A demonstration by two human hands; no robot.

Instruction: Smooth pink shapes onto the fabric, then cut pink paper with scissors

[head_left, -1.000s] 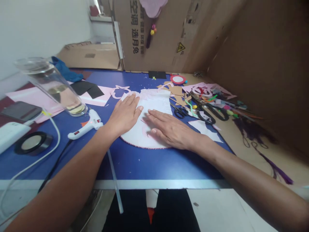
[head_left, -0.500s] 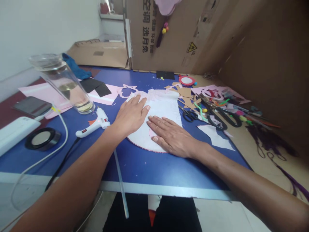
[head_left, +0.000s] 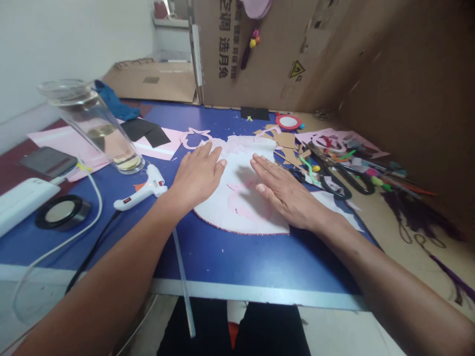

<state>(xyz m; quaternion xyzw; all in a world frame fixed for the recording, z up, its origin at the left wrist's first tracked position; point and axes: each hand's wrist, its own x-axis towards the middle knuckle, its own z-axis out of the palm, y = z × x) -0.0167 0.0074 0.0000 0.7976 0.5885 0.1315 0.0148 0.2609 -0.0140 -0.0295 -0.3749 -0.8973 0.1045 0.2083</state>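
A white cloth piece (head_left: 237, 168) lies flat on the blue table, with a gathered top and a dark red stitched curved lower edge. On its lower part sits a pale pink cut-out shape (head_left: 245, 202), partly in the shadow of a hand. My left hand (head_left: 198, 170) rests palm down on the cloth's left side, fingers stretched out. Over the right side hovers my right hand (head_left: 284, 190), fingers extended and slightly lifted, holding nothing. The white glue gun (head_left: 143, 190) lies left of the cloth, near my left forearm.
A glass jar of liquid (head_left: 100, 131), a tape roll (head_left: 62, 211) and a white power strip (head_left: 27, 202) stand at left. On the right are large scissors (head_left: 334, 173), paper scraps and dark tassels (head_left: 419, 212). Cardboard walls (head_left: 274, 64) rise behind. A clear glue stick (head_left: 183, 287) overhangs the front edge.
My right hand has lifted off the cloth and moved right and up, uncovering the pink cut-out. My left hand has barely moved.
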